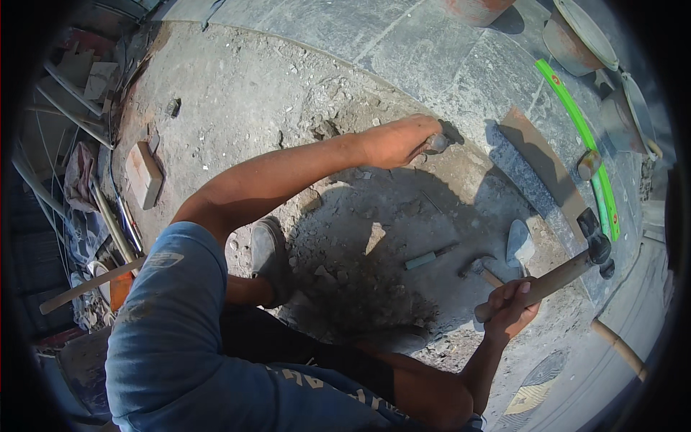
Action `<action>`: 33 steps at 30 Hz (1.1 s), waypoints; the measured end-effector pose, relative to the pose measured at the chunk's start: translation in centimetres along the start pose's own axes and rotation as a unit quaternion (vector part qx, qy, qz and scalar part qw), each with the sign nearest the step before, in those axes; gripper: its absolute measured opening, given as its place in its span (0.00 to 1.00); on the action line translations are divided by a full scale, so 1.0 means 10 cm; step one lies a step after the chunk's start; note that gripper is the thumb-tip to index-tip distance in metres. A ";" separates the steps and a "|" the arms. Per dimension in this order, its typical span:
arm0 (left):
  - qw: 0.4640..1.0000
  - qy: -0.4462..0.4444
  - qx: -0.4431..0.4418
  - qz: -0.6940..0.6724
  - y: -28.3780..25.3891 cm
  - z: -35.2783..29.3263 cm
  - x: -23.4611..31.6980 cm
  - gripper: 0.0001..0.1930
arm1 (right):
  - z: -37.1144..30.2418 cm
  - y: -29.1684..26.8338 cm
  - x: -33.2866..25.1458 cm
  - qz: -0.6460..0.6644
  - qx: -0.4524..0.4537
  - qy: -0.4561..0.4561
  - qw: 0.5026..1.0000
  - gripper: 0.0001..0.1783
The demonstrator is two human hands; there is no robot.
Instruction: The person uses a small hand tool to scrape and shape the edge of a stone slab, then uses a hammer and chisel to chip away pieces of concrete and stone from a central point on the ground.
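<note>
My left hand point(403, 141) reaches out over the broken edge of the ground, its fingers wrapped round a chisel. Only the chisel's round, worn metal end point(436, 143) sticks out of the fist; the rest is hidden. At the right, my right hand point(512, 309) grips the wooden handle of a hammer point(558, 281). The dark hammer head point(596, 241) points away from me, apart from the chisel. Between the hands lie a tool with a pale green handle point(426, 259), a smaller hammer point(475, 268) and a grey trowel-like blade point(520, 243).
Rubble and dust cover the ground by my shoe point(269, 248). Grey tiles point(446, 57) border it on the far side. A long grey strip point(529, 176), a bright green bar point(576, 119) and buckets point(576, 43) stand or lie right. Left are a brick-like block point(144, 175) and pipes point(72, 115).
</note>
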State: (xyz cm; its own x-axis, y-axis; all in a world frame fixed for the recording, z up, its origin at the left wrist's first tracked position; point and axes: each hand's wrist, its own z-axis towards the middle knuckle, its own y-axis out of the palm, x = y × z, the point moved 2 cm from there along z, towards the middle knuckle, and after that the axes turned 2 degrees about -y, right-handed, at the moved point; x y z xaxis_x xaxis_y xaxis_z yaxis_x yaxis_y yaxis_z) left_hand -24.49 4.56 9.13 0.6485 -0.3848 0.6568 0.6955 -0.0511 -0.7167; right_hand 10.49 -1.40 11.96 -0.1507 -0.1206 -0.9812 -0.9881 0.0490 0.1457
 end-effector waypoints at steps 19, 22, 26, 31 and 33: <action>0.999 0.031 -0.012 -0.027 -1.09 -0.12 -1.06 0.11 | -0.22 2.17 -1.30 -0.231 -0.139 -0.200 0.942 0.15; 0.999 0.011 -0.017 -0.040 -1.11 -0.10 -1.00 0.11 | -0.14 2.43 -0.95 -0.363 -0.156 -0.230 0.889 0.14; 1.000 0.014 -0.025 0.011 -1.11 -0.04 -1.01 0.09 | 0.06 2.50 -0.46 -0.578 -0.215 -0.190 0.764 0.15; 1.000 -0.010 -0.002 -0.024 -1.05 -0.04 -1.17 0.11 | -0.03 2.68 -0.96 -0.408 -0.125 -0.242 0.871 0.13; 1.000 -0.019 -0.013 -0.010 -1.09 0.00 -1.13 0.12 | -0.09 2.88 -1.33 -0.185 -0.086 -0.310 0.929 0.12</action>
State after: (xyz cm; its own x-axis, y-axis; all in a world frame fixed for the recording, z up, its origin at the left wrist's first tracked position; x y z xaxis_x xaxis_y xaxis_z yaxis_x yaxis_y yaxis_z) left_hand -39.39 9.42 9.52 0.6455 -0.3487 0.6795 0.7011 -0.0824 -0.7083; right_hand -16.00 0.72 29.34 0.1943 0.4986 -0.8448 -0.9671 -0.0470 -0.2501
